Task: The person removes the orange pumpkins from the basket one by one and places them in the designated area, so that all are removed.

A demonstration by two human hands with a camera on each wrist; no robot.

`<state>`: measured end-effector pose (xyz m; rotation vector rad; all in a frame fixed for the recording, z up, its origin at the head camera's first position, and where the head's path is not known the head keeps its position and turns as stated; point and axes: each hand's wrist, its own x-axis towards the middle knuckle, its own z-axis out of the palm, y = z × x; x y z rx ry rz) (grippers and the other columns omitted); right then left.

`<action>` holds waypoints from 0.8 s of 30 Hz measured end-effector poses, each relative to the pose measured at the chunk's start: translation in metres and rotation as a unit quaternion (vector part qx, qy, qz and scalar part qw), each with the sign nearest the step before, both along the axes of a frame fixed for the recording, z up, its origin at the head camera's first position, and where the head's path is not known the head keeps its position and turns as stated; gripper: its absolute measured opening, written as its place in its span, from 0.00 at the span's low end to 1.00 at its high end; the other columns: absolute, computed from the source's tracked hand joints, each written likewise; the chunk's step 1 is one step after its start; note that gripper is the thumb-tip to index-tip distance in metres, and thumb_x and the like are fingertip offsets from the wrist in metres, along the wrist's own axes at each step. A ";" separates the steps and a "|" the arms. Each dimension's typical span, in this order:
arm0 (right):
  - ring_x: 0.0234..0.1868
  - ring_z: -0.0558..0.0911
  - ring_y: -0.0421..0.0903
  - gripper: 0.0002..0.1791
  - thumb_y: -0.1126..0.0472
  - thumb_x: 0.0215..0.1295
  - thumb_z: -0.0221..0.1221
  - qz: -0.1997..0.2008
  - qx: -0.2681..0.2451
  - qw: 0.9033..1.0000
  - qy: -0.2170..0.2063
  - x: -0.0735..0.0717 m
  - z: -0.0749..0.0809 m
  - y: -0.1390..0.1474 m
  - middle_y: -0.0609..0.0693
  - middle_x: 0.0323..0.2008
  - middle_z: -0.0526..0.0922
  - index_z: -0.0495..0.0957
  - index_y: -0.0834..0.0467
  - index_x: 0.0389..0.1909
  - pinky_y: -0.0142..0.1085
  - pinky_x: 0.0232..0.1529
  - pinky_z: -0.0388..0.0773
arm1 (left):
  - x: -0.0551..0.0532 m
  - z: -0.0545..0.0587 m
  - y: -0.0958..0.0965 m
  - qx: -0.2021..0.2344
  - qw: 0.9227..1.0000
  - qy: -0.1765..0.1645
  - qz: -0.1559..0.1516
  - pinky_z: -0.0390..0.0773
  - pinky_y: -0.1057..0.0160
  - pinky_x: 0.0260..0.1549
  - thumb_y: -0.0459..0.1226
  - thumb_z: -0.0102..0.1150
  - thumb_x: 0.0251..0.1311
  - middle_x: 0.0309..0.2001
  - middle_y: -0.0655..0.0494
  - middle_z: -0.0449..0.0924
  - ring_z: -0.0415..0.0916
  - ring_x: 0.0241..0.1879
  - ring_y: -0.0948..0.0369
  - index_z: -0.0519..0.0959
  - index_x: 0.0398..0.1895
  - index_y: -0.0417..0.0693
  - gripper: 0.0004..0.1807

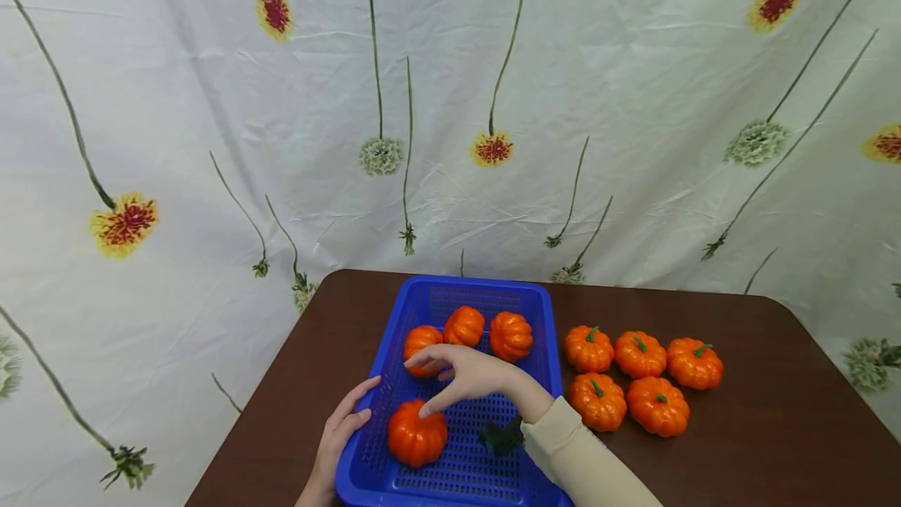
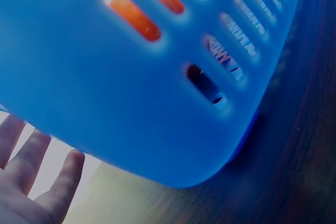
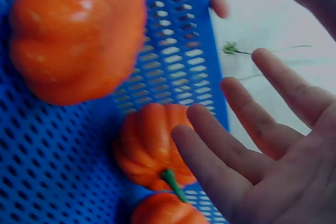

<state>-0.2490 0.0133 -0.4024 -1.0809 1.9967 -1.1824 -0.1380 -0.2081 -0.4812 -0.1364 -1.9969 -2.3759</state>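
Note:
A blue plastic basket (image 1: 464,483) with slotted walls holds several orange toy pumpkins. My left hand (image 1: 336,438) rests its fingers against the basket's left rim; in the left wrist view, its spread fingers (image 2: 68,177) show beside the blue wall. Over the inside of the basket hovers my right hand (image 1: 468,374), fingers apart and nothing held. Its thumb overlaps the top of the near pumpkin (image 1: 417,436) in the head view; contact cannot be told. Farther back in the basket are a left pumpkin (image 1: 422,339), a middle one (image 1: 464,325) and a right one (image 1: 511,336).
Several more orange pumpkins (image 1: 660,407) with green stems stand in two rows on the dark brown table (image 1: 760,429), right of the basket. A white cloth (image 1: 317,100) printed with flowers hangs behind the table. A dark object (image 1: 501,438) shows below my right wrist.

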 end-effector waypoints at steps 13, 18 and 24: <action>0.57 0.71 0.43 0.34 0.58 0.50 0.70 0.057 0.052 0.997 0.023 0.006 -0.023 -0.013 0.40 0.56 0.72 0.71 0.54 0.59 0.35 0.56 0.68 | 0.001 0.004 0.001 -0.003 1.000 -0.020 -0.005 0.75 0.59 0.48 0.37 0.38 0.69 0.59 0.55 0.68 0.72 0.54 0.56 0.60 0.67 0.39 0.24; 0.55 0.70 0.38 0.35 0.58 0.47 0.71 0.056 0.062 0.996 0.035 0.008 -0.027 -0.016 0.41 0.54 0.73 0.72 0.54 0.59 0.34 0.56 0.67 | -0.001 0.001 0.000 -0.011 1.000 0.008 -0.003 0.75 0.61 0.47 0.35 0.38 0.69 0.58 0.56 0.69 0.72 0.53 0.59 0.60 0.66 0.36 0.24; 0.52 0.70 0.35 0.36 0.59 0.44 0.73 0.055 0.076 0.994 0.046 0.010 -0.033 -0.018 0.41 0.52 0.73 0.72 0.53 0.58 0.33 0.55 0.67 | -0.002 -0.001 0.000 -0.015 1.000 0.016 0.002 0.74 0.63 0.48 0.35 0.38 0.69 0.58 0.60 0.69 0.72 0.53 0.60 0.60 0.66 0.36 0.24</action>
